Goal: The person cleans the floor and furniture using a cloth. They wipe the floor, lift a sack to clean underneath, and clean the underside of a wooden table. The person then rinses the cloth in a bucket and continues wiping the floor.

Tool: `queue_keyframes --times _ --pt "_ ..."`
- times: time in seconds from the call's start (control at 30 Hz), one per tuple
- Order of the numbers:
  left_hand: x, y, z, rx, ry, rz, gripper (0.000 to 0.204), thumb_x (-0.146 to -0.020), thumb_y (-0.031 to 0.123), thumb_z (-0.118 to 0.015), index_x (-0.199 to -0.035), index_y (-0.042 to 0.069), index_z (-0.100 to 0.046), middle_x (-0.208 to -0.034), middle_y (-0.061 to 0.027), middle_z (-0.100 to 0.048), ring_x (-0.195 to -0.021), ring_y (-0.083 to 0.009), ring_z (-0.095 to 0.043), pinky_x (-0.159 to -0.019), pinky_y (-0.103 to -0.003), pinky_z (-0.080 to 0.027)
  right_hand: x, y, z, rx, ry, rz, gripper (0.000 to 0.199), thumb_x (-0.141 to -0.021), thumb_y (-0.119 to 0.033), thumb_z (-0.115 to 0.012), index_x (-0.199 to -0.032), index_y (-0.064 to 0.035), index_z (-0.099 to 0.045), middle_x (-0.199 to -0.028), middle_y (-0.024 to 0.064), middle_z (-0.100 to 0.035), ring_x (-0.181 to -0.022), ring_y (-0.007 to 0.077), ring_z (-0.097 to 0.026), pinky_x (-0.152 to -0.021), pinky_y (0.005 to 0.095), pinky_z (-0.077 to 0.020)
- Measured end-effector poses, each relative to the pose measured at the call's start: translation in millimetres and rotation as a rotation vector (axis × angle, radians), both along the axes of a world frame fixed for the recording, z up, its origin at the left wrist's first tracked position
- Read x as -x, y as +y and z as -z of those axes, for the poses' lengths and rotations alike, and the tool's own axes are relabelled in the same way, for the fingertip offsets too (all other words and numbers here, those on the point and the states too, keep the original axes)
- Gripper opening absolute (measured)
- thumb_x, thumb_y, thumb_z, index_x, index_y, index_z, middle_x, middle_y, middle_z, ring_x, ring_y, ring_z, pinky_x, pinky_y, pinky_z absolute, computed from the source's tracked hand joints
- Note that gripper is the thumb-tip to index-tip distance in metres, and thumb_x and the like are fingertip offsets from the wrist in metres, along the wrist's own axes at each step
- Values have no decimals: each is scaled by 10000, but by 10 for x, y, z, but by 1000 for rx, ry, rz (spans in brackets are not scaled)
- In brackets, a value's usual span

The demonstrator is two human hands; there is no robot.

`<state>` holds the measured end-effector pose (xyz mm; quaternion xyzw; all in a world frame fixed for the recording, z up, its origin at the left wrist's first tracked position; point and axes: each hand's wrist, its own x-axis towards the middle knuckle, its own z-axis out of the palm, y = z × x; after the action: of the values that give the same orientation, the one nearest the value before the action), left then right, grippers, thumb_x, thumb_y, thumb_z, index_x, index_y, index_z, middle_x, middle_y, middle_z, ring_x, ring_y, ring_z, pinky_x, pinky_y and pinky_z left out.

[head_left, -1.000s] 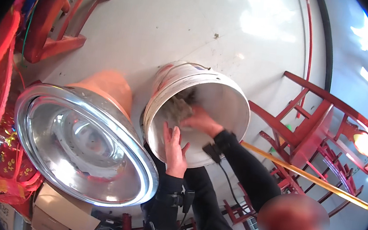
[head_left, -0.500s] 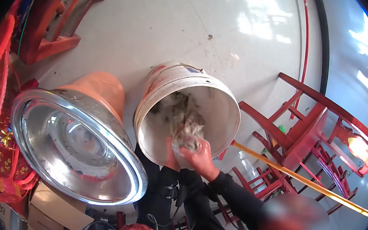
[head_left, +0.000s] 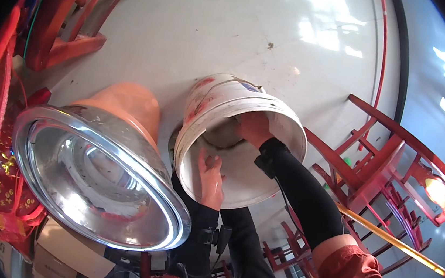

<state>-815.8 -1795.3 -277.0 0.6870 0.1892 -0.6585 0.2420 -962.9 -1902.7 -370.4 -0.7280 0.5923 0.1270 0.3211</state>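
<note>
A white plastic bucket (head_left: 204, 102) with red smears stands tilted, its mouth toward me. My right hand (head_left: 254, 129) reaches deep into it along the right inner wall; its fingers are hidden in shadow, so I cannot make out whether they hold anything. My left hand (head_left: 210, 180) is lower in the bucket's mouth, fingers raised and apart, with nothing in it. Greyish dirt shows around the bucket's bottom.
A big shiny metal basin (head_left: 34, 173) leans at the left beside an orange tub (head_left: 131, 102). Red wooden chairs (head_left: 384, 172) stand at the right, with a yellow pole (head_left: 391, 239) near them. Another red chair (head_left: 47, 28) is at the far left, and a cardboard box (head_left: 67, 247) lies below the basin.
Both hands held a wet, greyish crumpled bundle in the bucket's mouth; it is now out of sight. The right hand has moved deeper into the bucket, and the left hand's fingers have opened.
</note>
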Motion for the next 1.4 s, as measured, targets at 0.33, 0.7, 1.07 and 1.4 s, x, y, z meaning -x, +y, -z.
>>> queue_keyframes --times 0.33,0.7,1.07,1.4 --pt "-133 -274 -135 58 69 -41 918 -921 546 -615 -1585 348 -12 -1630 -43 -138 -1406 -309 -294 -878 -557 -416 -416 391 -444 -628 -427 569 615 -717 -273 -708 -1276 -41 -599 -1176 240 -653 -1045 378 -654 -913 433 -517" --pt "-85 -86 13 432 329 -204 313 -968 150 -574 -1257 30 -564 -1075 -75 -654 -900 -177 -675 -768 -314 -566 -323 295 -2081 -395 -451 450 433 -790 -334 -742 -1149 -114 -644 -1067 158 -642 -961 403 -628 -801 454 -518" --pt "93 106 201 365 -90 252 320 -1009 193 -499 -1193 -59 -572 -1106 -110 -626 -966 -175 -584 -883 -315 -470 -285 26 -1016 -263 -191 305 410 -898 -446 -615 -1026 -70 -719 -849 191 -694 -787 383 -672 -709 457 -546" --pt "75 -91 4 201 -291 9 667 -1017 287 -551 -1558 207 -170 -1564 -126 -247 -1327 -212 -362 -1009 -406 -383 -163 -113 29 48 -215 51 460 -908 -300 -602 -1302 -62 -587 -1352 195 -566 -1294 379 -482 -1065 466 -410"
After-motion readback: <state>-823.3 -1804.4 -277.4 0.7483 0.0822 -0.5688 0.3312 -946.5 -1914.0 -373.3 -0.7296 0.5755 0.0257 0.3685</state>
